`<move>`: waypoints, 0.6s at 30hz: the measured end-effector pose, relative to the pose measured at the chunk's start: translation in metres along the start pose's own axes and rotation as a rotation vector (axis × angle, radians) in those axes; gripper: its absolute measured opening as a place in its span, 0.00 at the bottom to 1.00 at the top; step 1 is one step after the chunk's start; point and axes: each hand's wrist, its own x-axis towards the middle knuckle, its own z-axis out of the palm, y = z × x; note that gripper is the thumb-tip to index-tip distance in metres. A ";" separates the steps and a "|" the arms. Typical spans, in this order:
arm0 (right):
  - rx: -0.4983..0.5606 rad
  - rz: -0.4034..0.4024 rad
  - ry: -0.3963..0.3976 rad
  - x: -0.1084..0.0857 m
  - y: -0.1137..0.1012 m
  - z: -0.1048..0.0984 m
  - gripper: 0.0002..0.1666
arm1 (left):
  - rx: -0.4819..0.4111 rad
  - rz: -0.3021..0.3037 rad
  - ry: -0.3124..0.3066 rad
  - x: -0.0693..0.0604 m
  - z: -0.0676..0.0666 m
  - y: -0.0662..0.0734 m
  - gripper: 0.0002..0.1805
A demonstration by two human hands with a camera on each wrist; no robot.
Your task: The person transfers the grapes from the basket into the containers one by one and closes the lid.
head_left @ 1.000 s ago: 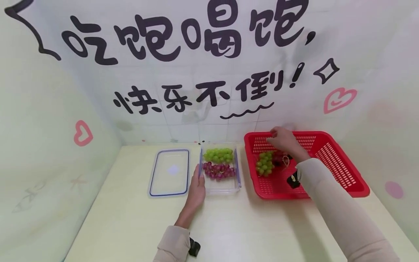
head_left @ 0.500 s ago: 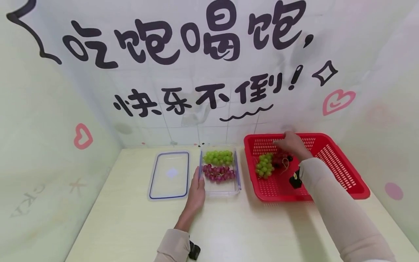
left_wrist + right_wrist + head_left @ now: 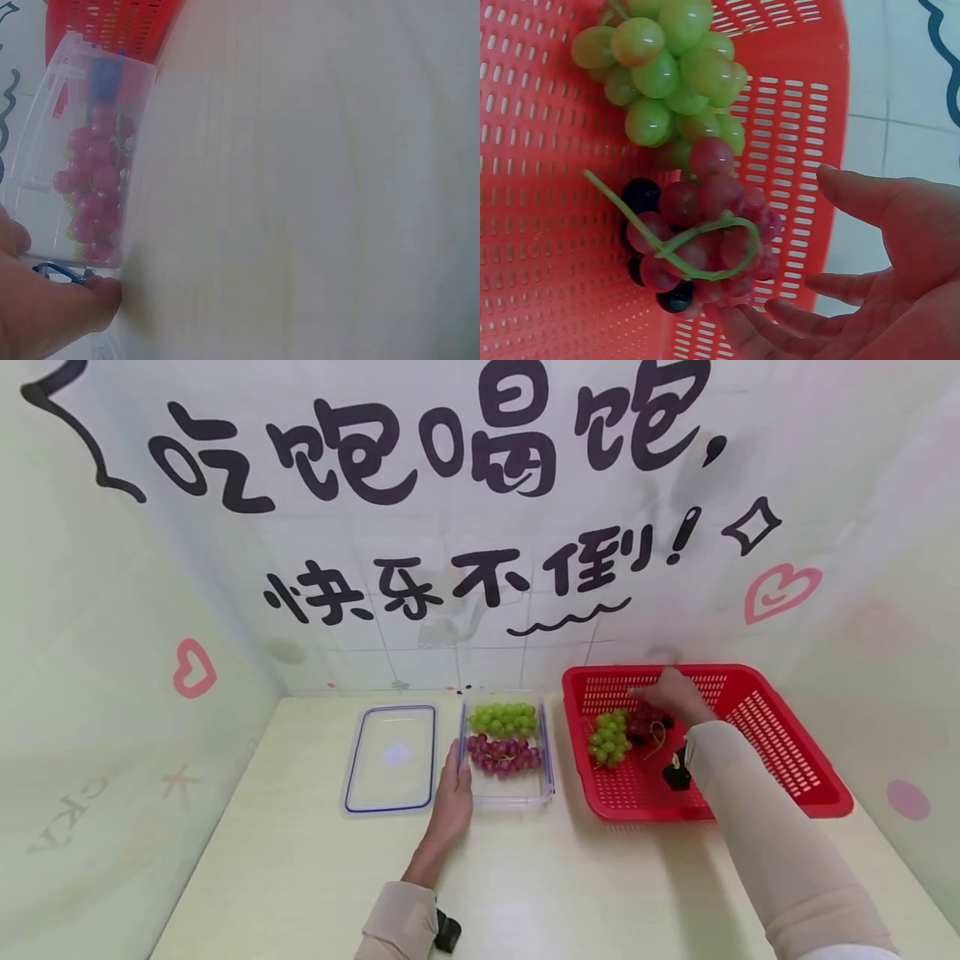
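In the head view my left hand (image 3: 452,802) holds the left side of a clear plastic container (image 3: 506,802), thumb at the rim and fingers along the outer wall. Green grapes (image 3: 504,719) lie in its far part, with a bunch of purple-red grapes (image 3: 501,756) in front of them. My right hand (image 3: 677,696) reaches into a red basket (image 3: 613,675). In the right wrist view its fingers are spread beside a bunch of red grapes (image 3: 720,196) with a curled green stem, the lowest fingertip at the bunch's edge. Green grapes (image 3: 660,71) and several dark grapes (image 3: 676,297) lie alongside.
A clear lid (image 3: 390,760) with a blue seal lies on the pale table (image 3: 300,860), left of the container. A printed wall sheet (image 3: 420,652) stands close behind the container and basket.
My right hand has moved rightward and lower in the basket, down to the red grapes. My left hand and the container have stayed in place.
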 end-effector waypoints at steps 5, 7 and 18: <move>0.009 -0.011 -0.016 0.003 0.000 0.003 0.20 | 0.003 -0.005 -0.005 0.000 -0.001 -0.001 0.30; 0.008 -0.016 -0.025 0.004 0.002 0.003 0.20 | 0.007 0.003 -0.008 0.000 -0.001 -0.001 0.29; -0.045 -0.018 -0.035 0.012 0.012 0.007 0.21 | -0.001 0.029 -0.017 0.005 0.000 0.001 0.30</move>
